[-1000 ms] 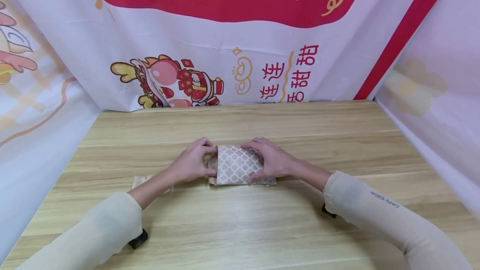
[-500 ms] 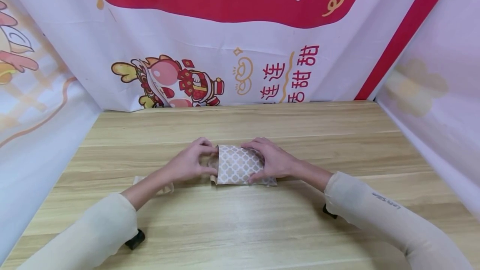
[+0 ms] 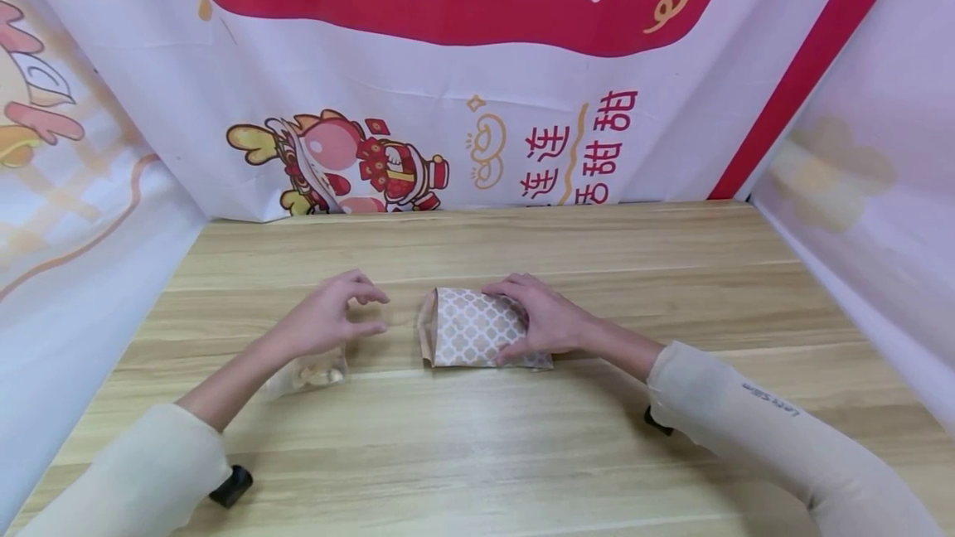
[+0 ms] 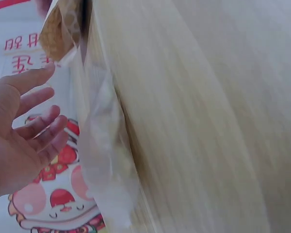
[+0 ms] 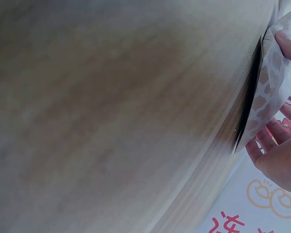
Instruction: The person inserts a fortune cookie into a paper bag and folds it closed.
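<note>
Since the earlier frame, the left hand (image 3: pixel 328 317) is drawing back leftward from the mouth of the paper bag (image 3: pixel 473 328), while the bag and the right hand (image 3: pixel 545 317) are staying in place. The bag is lying flat on the table (image 3: pixel 477 454), in front of the person, its mouth gaping toward the left hand. The right hand is gripping the opposite end, thumb along the near edge and fingers along the far edge, so most of the patterned face is showing left of the grip. The left hand is holding nothing, its thumb and fingers spreading apart. A clear packet (image 3: pixel 317 373) of pale pieces is lying near the left wrist, partly hidden by the arm. Behind the table, a red and white banner (image 3: pixel 418 65) is hanging.
</note>
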The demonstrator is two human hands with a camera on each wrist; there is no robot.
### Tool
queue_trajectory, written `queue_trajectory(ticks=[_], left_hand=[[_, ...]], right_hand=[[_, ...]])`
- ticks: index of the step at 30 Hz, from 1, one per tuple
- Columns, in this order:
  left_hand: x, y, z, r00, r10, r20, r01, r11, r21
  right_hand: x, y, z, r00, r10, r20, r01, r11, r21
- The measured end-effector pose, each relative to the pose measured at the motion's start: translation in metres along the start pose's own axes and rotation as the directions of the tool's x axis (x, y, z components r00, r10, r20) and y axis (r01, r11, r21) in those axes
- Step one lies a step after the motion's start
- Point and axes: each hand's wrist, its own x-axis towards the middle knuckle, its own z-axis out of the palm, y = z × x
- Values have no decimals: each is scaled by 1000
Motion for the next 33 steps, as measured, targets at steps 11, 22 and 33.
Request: queue_trajectory(ticks=[11,22,33], left_hand=[[-17,-18,-19,976,58,210,-55,998,-19],[-19,-24,-26,955,91,281,-90,996,-18],[-11,-17,-19,959,64,277,-69,998,10]], right_hand=[[0,0,0,1000,11,7,-11,1000,-6],[-1,-1,-1,1000,-2,2,3,1000,-9],[-1,-1,-1,1000,-1,3,1,1000,-16]])
